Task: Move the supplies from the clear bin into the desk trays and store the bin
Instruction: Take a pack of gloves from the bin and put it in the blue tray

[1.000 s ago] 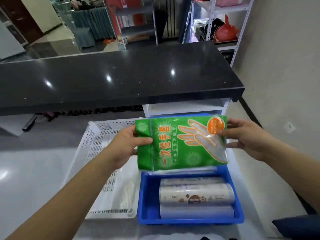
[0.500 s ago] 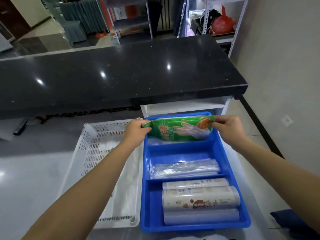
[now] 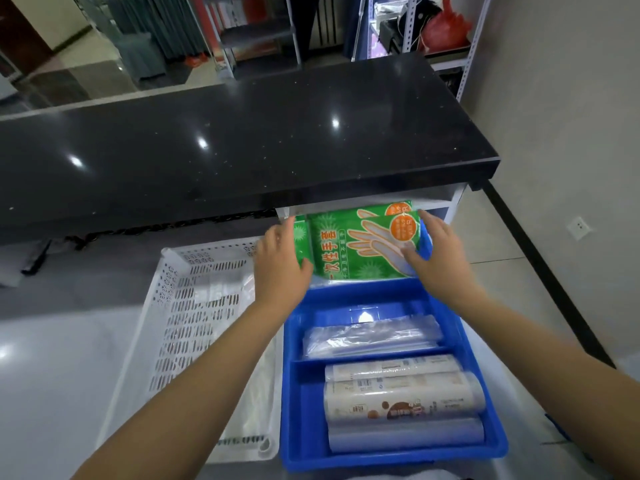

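A blue divided tray (image 3: 291, 403) sits in front of me. Green glove packets (image 3: 349, 247) stand tilted in its far compartment, under the black counter's edge. My left hand (image 3: 277, 268) presses on their left side, thumb on the front packet. My right hand (image 3: 433, 251) rests on their right side with fingers spread over the front packet. The middle compartment holds clear plastic bags (image 3: 370, 336). The near compartment holds rolls of bags (image 3: 401, 400). A white perforated basket (image 3: 180, 306) stands to the left of the blue tray.
A glossy black counter (image 3: 225, 150) overhangs the far end of the tray. White shelving (image 3: 446, 199) sits beneath it. A wall with a socket (image 3: 579, 227) lies to the right. Metal racks (image 3: 415, 29) stand beyond the counter.
The green packet went from held up in front of me down into the tray's far compartment. Both hands now press on the packets standing there.
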